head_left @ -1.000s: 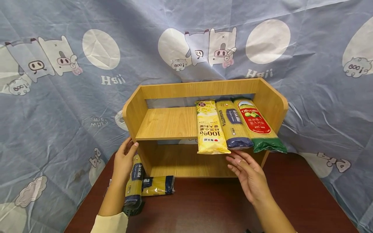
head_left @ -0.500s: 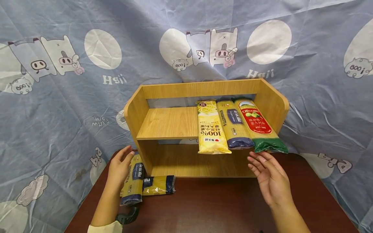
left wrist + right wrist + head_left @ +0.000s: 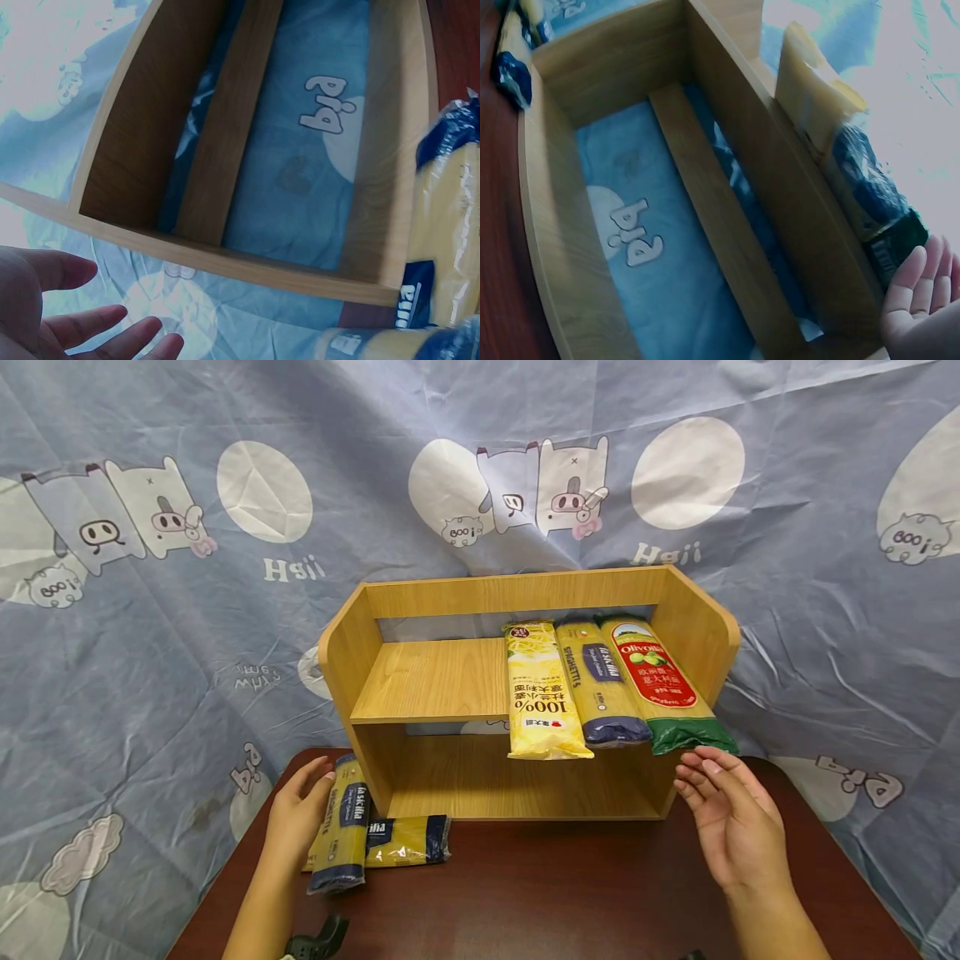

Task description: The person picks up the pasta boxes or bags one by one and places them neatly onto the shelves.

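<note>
Beside the relaxed fingers of the left hand (image 3: 300,814) lies a yellow-and-blue plastic spaghetti packet (image 3: 341,827); the right hand (image 3: 735,827) hovers released, holding nothing.

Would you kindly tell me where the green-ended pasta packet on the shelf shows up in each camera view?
Head: green-ended pasta packet, rightmost of three on the upper board, overhanging its front edge.
Left wrist: not in view.
Right wrist: only its dark green end, far right, beside the right hand.
Shared landmark: the wooden shelf.
</note>
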`<state>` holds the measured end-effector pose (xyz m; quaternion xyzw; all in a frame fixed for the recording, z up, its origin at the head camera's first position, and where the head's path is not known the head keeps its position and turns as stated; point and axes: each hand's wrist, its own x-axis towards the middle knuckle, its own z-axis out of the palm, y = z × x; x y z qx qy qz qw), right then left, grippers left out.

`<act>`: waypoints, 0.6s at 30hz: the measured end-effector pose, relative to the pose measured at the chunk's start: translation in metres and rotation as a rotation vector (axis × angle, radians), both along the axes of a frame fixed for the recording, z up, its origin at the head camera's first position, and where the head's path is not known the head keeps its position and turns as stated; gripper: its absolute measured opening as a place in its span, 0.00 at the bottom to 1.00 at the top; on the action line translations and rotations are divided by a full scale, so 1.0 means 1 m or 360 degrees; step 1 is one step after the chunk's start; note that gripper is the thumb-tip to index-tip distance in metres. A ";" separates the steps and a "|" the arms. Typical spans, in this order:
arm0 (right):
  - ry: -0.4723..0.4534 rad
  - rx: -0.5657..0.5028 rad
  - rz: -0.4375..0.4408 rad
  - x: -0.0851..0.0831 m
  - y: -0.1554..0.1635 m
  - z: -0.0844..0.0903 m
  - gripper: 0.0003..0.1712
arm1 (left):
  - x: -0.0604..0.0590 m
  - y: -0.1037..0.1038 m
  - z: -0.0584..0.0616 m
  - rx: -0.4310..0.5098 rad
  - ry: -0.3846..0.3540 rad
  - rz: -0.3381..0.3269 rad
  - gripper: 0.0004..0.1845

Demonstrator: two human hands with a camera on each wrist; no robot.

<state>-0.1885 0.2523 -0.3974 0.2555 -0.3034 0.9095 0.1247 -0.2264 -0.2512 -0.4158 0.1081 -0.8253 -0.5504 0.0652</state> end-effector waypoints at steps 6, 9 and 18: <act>0.0129 -0.0010 0.0049 0.004 0.013 0.011 0.25 | 0.006 -0.004 -0.008 -0.0051 -0.0025 0.0013 0.30; 0.0216 0.0036 0.0048 0.006 0.020 0.023 0.26 | 0.007 -0.005 -0.012 -0.0065 -0.0026 0.0012 0.30; 0.0253 0.0136 -0.0211 -0.004 0.042 0.072 0.23 | 0.012 -0.009 -0.019 -0.0068 -0.0072 0.0018 0.31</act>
